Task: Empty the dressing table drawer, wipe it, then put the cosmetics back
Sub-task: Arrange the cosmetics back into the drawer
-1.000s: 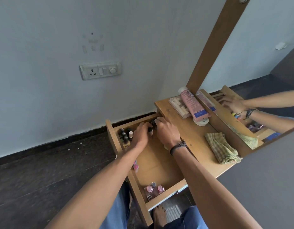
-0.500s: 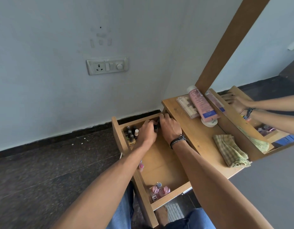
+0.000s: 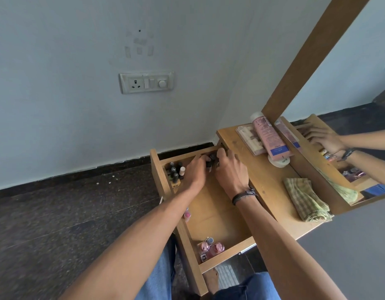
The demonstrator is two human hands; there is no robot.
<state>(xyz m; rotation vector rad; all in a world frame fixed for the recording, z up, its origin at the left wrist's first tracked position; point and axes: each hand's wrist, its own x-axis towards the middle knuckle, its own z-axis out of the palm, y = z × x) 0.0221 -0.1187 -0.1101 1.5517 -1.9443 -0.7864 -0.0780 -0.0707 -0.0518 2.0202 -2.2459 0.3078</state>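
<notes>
Cosmetics are lying scattered through the open drawer (image 3: 211,215), and the main risk is sitting at its far end, where both hands are working close together. The left hand (image 3: 193,172) and the right hand (image 3: 230,169) are both curling their fingers round the small dark bottles (image 3: 211,162) gathered between them. Handling several such smooth, round pieces at once is inviting one to slip out and drop onto the drawer bottom, or over the side to the floor. The left hand is also sitting just beside the dark-capped cluster (image 3: 175,171) standing upright in the far left corner, so a sideways nudge from the knuckles or wrist is risking tipping those over. The left forearm is passing over a pink bottle (image 3: 187,214) lying against the left wall, and an arm pulling back low could be catching it.

Relative to the hands, the gripped bottles are lying directly between the fingers of both, close to the drawer's far wall. The pink bottles (image 3: 211,247) are standing well apart from both hands in the near corner, showing between the two forearms. The pink tube (image 3: 267,137) and the checked cloth (image 3: 306,200) are resting on the bench (image 3: 263,180), off to the right of the right hand.
</notes>
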